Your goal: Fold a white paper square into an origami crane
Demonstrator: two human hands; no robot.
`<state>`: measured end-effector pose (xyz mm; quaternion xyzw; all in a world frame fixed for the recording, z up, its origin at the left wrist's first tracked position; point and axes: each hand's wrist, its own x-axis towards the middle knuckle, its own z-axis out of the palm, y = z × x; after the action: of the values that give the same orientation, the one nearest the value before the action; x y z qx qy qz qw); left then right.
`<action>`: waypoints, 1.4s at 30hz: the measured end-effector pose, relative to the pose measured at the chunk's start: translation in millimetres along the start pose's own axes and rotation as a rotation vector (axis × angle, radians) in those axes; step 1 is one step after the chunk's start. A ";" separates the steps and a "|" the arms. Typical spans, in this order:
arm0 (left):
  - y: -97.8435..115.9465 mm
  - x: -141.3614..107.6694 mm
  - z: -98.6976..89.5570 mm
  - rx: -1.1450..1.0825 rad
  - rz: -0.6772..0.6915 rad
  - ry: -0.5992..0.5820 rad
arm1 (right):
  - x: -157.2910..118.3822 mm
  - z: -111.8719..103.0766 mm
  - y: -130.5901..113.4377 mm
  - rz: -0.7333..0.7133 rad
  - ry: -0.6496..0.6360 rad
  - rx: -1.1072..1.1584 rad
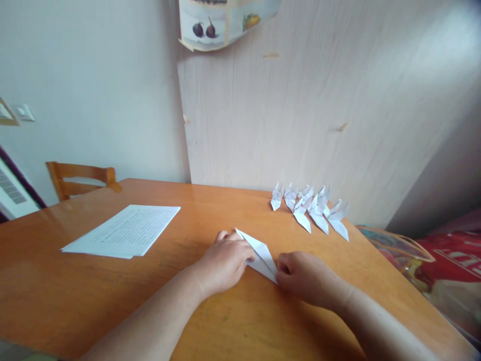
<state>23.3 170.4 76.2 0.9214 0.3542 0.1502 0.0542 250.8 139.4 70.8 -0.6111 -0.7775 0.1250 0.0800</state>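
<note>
A narrow, kite-shaped piece of folded white paper [265, 251] lies on the wooden table between my hands, its far tip pointing up and left. My left hand [227, 260] has its fingers curled over the paper's left edge and presses it down. At the near right end, my right hand [308, 277] is closed, with thumb and index finger on the paper's pointed corner. A lengthwise crease runs down the paper, partly covered by my left fingers.
Several folded paper cranes [318, 213] stand at the table's far right. A stack of printed sheets [126, 230] lies on the left of the table [180, 326]. A wooden chair [84, 174] is beyond the left edge; a red bag [451, 260] sits beyond the right edge.
</note>
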 end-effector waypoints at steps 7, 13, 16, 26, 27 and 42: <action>-7.3 7.0 10.0 -0.102 -0.094 0.013 | -7.0 8.7 -19.8 -0.048 0.001 0.096; -12.0 7.1 9.9 -0.070 -0.036 -0.048 | 9.3 9.5 -6.7 0.061 0.010 0.692; -12.8 6.6 9.5 -0.066 -0.028 -0.048 | 20.4 10.0 0.4 0.176 0.065 1.228; -12.1 7.2 11.0 -0.065 -0.046 -0.046 | 32.9 15.7 -9.7 0.198 -0.032 1.627; -12.1 7.3 11.3 -0.065 -0.047 -0.045 | 32.5 16.0 -10.5 0.213 -0.036 1.620; -12.9 7.8 13.1 -0.097 -0.091 -0.083 | 26.2 11.3 -9.2 0.262 -0.068 1.472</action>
<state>24.8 185.3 62.9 0.9062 0.3853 0.1261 0.1203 232.8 161.8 62.0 -0.4830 -0.4156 0.6404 0.4288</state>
